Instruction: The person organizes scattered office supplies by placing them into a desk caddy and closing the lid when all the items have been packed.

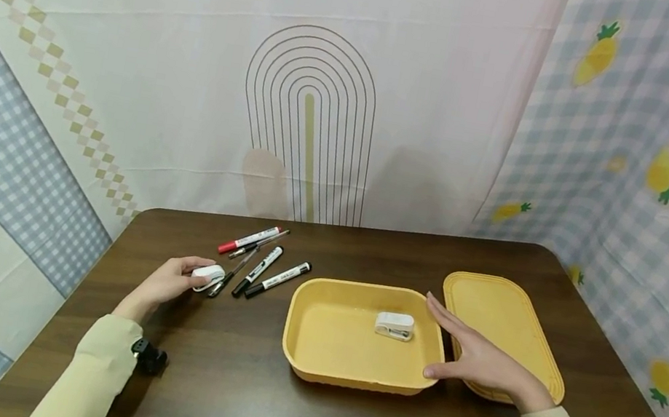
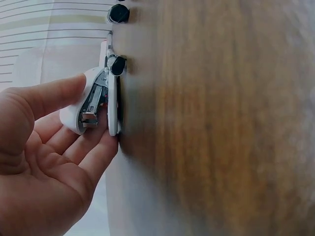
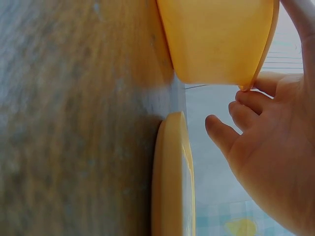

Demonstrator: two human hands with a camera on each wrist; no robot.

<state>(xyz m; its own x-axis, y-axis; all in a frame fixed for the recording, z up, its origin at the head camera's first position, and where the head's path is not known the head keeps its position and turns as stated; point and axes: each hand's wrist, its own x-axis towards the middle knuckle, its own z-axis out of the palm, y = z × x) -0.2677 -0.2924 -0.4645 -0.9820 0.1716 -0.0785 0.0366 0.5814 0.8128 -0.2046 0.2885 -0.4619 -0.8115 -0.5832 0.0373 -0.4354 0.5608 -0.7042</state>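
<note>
My left hand [image 1: 171, 279] grips a white mini stapler [image 1: 208, 277] on the left of the table. In the left wrist view the thumb lies on the upper arm of that stapler [image 2: 78, 115], with fingers beneath its base. A second white stapler [image 1: 394, 325] lies inside the yellow box [image 1: 355, 382]. My right hand [image 1: 478, 362] is spread along the box's right end, its thumb and forefinger on the rim near two corners. In the right wrist view, fingertips touch the outer rim of the box [image 3: 216, 44], and the little finger stands apart from it.
Between the left hand and the box lie a red marker [image 1: 249, 240], two black-capped markers [image 1: 257, 272] [image 1: 279, 280] and slim pens [image 1: 234, 271]. The yellow lid [image 1: 502, 332] lies flat at the right, partly beneath the right hand. Patterned cloth [image 1: 431, 107] hangs behind the table.
</note>
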